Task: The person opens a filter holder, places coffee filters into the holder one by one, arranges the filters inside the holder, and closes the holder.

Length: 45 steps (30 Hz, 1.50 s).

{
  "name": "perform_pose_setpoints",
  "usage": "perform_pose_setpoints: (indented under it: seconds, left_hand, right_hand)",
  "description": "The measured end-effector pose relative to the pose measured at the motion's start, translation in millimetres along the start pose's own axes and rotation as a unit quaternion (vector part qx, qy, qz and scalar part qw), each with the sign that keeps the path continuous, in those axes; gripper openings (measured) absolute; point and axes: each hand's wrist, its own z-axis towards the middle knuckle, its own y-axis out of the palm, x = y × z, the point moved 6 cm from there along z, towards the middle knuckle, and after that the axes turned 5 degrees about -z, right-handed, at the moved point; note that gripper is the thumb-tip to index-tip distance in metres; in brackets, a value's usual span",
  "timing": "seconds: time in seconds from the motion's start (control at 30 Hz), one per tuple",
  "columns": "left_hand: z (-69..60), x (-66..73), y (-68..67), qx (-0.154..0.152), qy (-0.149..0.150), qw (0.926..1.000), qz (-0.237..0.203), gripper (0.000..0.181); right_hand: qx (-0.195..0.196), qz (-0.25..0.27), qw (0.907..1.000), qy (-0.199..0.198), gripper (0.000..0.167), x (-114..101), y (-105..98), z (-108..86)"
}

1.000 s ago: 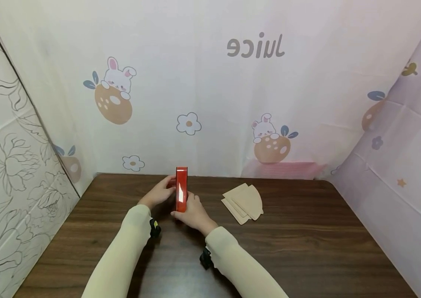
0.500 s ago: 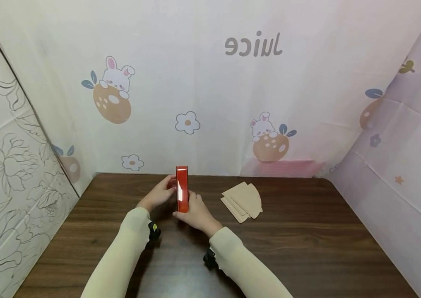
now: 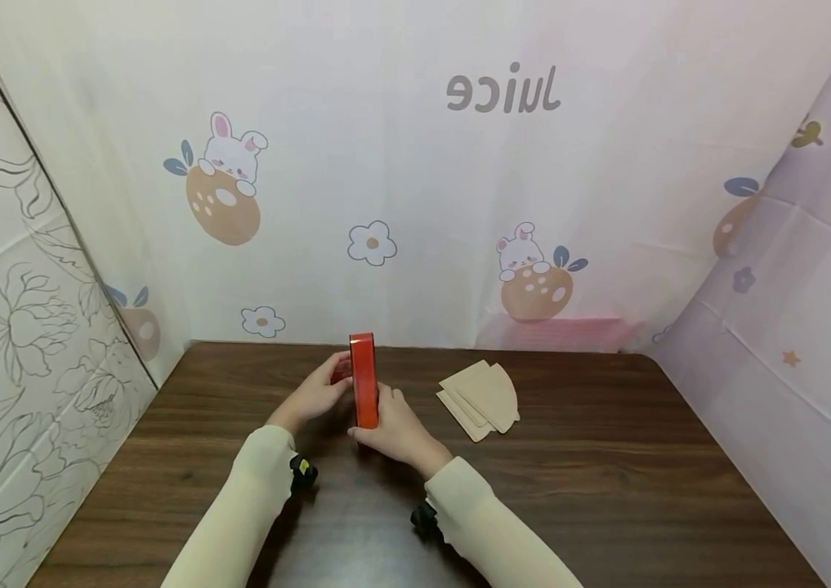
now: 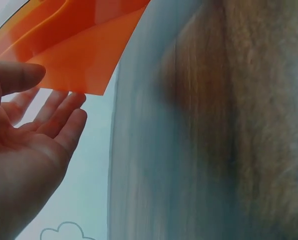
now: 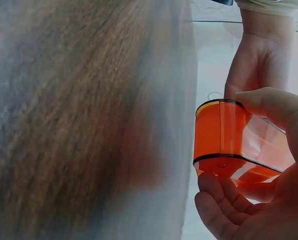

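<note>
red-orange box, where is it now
In the head view, the red-orange box is slightly left of centre, between the left hand and the right hand, which grips it; the tan papers lie to its right.

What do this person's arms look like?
The left sleeve and right sleeve are long, plain and cream-coloured. A small black device with a yellow patch sits at the left cuff, another black device at the right cuff. The left grip and right grip are ungloved.

Both arms (image 3: 233,506) were stretched out front, angled inward. The right hand (image 3: 399,426) had its thumb and fingers curled in a proper grip, while the left hand (image 3: 312,396) looked way looser, just slightly bent.
</note>
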Motion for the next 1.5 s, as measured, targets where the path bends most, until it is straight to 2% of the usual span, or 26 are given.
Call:
perform_pose_setpoints:
  seconds: [0.23, 0.33, 0.37, 0.57, 0.8, 1.0, 1.2, 1.3, 1.5]
  left_hand:
    - [-13.3, 13.1, 3.4, 0.003, 0.032, 0.9994, -0.013, 0.048]
    - [-17.0, 15.6, 3.6, 0.005, 0.037, 0.9993, -0.008, 0.048]
    - [-16.3, 12.2, 3.4, 0.005, 0.041, 0.9991, -0.004, 0.048]
    - [-24.4, 19.0, 6.7, 0.006, 0.066, 0.9978, -0.004, 0.047]
    - [-31.7, 19.2, 11.2, 0.013, 0.070, 0.9974, -0.003, 0.046]
    - [-38.0, 24.3, 15.2, 0.016, 0.092, 0.9956, 0.007, 0.047]
    - [-41.6, 23.4, 18.3, 0.020, 0.077, 0.9968, 0.009, 0.048]
    - [-42.8, 22.4, 19.9, 0.017, 0.078, 0.9968, 0.008, 0.047]
    - [-47.4, 24.8, 22.7, -0.001, 0.108, 0.9941, 0.014, 0.043]
  right_hand:
    - [-0.014, -0.005, 0.9998, -0.010, 0.083, -4, -4, -8.1]
    - [-0.014, -0.011, 0.9997, -0.016, 0.083, -7, -7, -11.4]
    - [-0.013, -0.013, 0.9996, -0.020, 0.083, -8, -8, -12.9]
    - [-0.019, -0.014, 0.9993, -0.029, 0.081, -12, -12, -22.1]
    - [-0.025, -0.028, 0.9984, -0.043, 0.075, -10, -15, -28.2]
    - [-0.027, -0.041, 0.9972, -0.056, 0.070, -8, -16, -32.8]
    - [-0.032, -0.035, 0.9965, -0.069, 0.066, -7, -18, -38.0]
    - [-0.042, -0.031, 0.9958, -0.075, 0.071, -6, -20, -41.3]
    - [-0.067, -0.039, 0.9940, -0.077, 0.077, -2, -25, -48.0]
